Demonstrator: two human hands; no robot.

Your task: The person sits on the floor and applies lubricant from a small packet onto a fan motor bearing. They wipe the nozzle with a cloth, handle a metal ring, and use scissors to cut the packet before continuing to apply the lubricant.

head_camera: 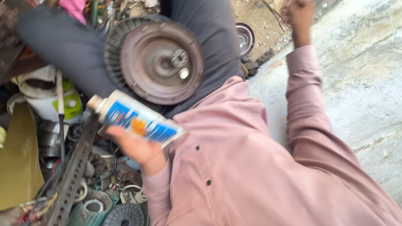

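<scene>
Gripping a white-and-blue spray can [136, 121], the left hand [138, 148] is holding it tilted just below the rusty motor rotor [161, 62] resting on the lap. Applying the spray looks underway; aiming comes next. Far off, the right hand [298, 16] is clenching something unclear.

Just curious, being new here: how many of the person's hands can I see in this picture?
2. The left hand holds a white and blue spray can beside the round rusty metal motor housing; the right hand is raised at the top edge.
</scene>
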